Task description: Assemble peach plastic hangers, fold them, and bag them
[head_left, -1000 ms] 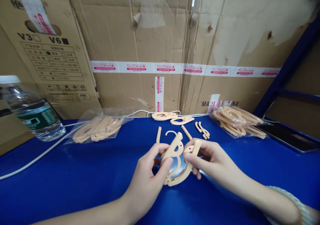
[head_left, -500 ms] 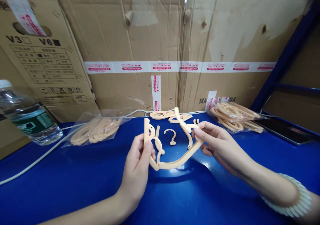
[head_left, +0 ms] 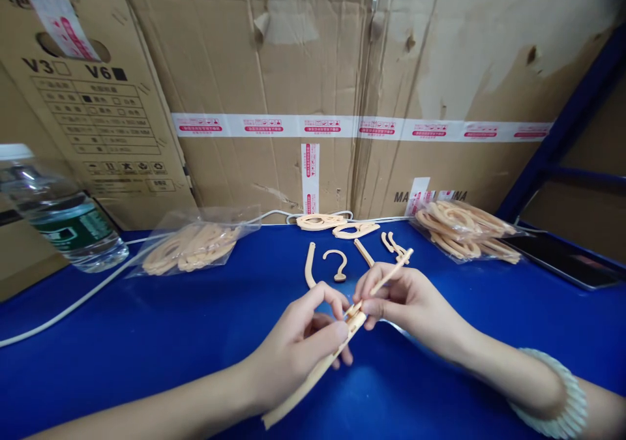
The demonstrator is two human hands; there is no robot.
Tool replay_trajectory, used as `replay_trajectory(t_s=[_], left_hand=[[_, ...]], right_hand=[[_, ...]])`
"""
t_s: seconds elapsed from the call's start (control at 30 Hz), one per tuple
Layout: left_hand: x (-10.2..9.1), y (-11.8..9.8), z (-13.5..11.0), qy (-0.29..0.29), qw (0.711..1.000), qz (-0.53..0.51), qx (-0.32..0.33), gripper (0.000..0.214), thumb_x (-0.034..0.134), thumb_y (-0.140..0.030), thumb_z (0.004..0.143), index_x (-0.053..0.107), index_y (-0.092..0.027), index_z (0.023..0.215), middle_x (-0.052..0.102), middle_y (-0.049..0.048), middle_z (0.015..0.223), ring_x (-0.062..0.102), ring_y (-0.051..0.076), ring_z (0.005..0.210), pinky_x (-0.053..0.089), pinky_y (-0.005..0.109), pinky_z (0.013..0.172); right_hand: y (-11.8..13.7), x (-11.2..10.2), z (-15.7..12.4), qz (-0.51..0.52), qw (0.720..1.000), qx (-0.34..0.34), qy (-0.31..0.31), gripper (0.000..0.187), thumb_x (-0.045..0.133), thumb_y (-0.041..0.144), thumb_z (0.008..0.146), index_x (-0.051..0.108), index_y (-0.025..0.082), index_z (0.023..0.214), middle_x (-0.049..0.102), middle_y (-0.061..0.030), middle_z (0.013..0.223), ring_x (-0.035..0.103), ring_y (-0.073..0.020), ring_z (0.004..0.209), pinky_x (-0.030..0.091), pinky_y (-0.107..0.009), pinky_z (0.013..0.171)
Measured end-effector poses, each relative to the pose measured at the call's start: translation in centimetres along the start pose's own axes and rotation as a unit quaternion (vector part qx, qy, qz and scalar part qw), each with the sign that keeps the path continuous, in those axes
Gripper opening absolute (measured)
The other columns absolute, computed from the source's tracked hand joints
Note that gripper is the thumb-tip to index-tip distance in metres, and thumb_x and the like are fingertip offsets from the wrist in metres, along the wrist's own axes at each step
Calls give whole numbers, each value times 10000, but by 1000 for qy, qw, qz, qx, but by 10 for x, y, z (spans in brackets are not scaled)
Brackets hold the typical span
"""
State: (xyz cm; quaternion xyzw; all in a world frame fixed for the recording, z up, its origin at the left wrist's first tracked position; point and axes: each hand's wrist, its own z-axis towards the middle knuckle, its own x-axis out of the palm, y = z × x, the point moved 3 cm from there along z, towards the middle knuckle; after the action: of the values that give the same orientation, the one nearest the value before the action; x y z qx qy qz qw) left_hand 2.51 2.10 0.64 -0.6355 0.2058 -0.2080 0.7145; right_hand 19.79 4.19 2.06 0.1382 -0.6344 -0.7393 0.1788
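My left hand [head_left: 298, 349] is closed on a beige plastic folding hanger [head_left: 306, 394], whose long arm slants down toward the front. Gripped in my right hand [head_left: 415, 306] is the other end of the hanger, with a thin arm [head_left: 395, 269] sticking up past the fingers. The fingertips of both hands meet at a joint near the middle, partly hidden by them. Just beyond lie a loose hanger hook [head_left: 337, 264] and a straight hanger arm [head_left: 310, 264]. Another arm [head_left: 362, 252] is partly behind my right hand, near small curved pieces [head_left: 390, 243].
Folded hangers [head_left: 320, 221] lie at the back of the blue table [head_left: 161, 349]. Bagged hangers stand left [head_left: 190, 248] and right [head_left: 460, 228]. A water bottle [head_left: 73, 225], white cable [head_left: 73, 309] and dark tablet [head_left: 562, 257] flank them. Cardboard [head_left: 274, 173] walls the back.
The hanger was held spread wide between both hands; now it is turned and brought together lower down. My hands have moved close to each other, and the right one has shifted left.
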Motion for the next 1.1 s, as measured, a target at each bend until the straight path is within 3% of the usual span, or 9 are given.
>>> replay_trajectory(t_s=[0.1, 0.2, 0.27, 0.37, 0.47, 0.73, 0.93, 1.1], left_hand=[[2, 7, 2, 9, 997, -39, -65, 285, 619, -448, 851, 464, -233, 956, 611, -16, 798, 560, 97, 443, 405, 195, 421], [1, 9, 3, 13, 997, -6, -80, 257, 593, -416, 875, 519, -210, 1009, 627, -10, 810, 540, 77, 408, 411, 182, 391], [0, 10, 4, 26, 996, 15, -88, 234, 560, -387, 899, 562, -184, 1017, 632, -6, 770, 537, 76, 413, 420, 181, 403], [-3, 10, 4, 28, 995, 32, -94, 223, 533, -369, 920, 583, -168, 1003, 645, 5, 762, 533, 77, 425, 420, 181, 415], [-3, 7, 5, 36, 995, 55, -79, 233, 493, -381, 947, 579, -166, 962, 648, 10, 759, 549, 89, 460, 432, 189, 445], [1, -2, 3, 63, 986, 147, -55, 333, 337, -375, 1011, 536, -182, 824, 586, -17, 653, 513, 103, 488, 393, 203, 489], [1, -6, -1, 53, 962, 267, 18, 352, 300, -326, 1005, 419, -202, 698, 420, -58, 575, 378, 106, 497, 296, 242, 510], [3, -7, 1, 63, 950, 302, 41, 317, 303, -277, 1000, 369, -210, 697, 385, -65, 588, 356, 107, 509, 273, 254, 533]], right_hand=[[3, 3, -2, -57, 997, -47, 2, 284, 801, 373, 754, 606, 170, 714, 645, -11, 768, 628, -120, 652, 531, -247, 606], [5, 2, -5, -140, 984, -113, 8, 198, 725, 319, 840, 629, 172, 747, 639, -15, 757, 612, -122, 663, 512, -242, 608], [8, 2, -8, -216, 960, -179, 25, 106, 644, 239, 903, 675, 174, 825, 654, -34, 798, 627, -135, 719, 522, -258, 661], [12, 3, -10, -302, 917, -257, 47, 173, 547, 155, 949, 717, 178, 930, 672, -63, 882, 647, -148, 809, 528, -275, 733], [14, 2, -10, -323, 910, -257, 42, 175, 542, 155, 953, 711, 173, 911, 692, -56, 856, 657, -143, 775, 534, -261, 714], [14, -4, -8, -293, 932, -211, -4, 155, 573, 205, 940, 683, 160, 839, 694, -35, 786, 608, -105, 572, 510, -203, 511], [22, 2, -13, -349, 881, -315, 46, 185, 499, 139, 975, 662, 166, 893, 705, -55, 829, 662, -145, 776, 540, -268, 713], [20, 2, -20, -390, 853, -337, 78, 220, 437, 101, 982, 644, 169, 956, 681, -66, 871, 615, -161, 800, 507, -307, 737]])
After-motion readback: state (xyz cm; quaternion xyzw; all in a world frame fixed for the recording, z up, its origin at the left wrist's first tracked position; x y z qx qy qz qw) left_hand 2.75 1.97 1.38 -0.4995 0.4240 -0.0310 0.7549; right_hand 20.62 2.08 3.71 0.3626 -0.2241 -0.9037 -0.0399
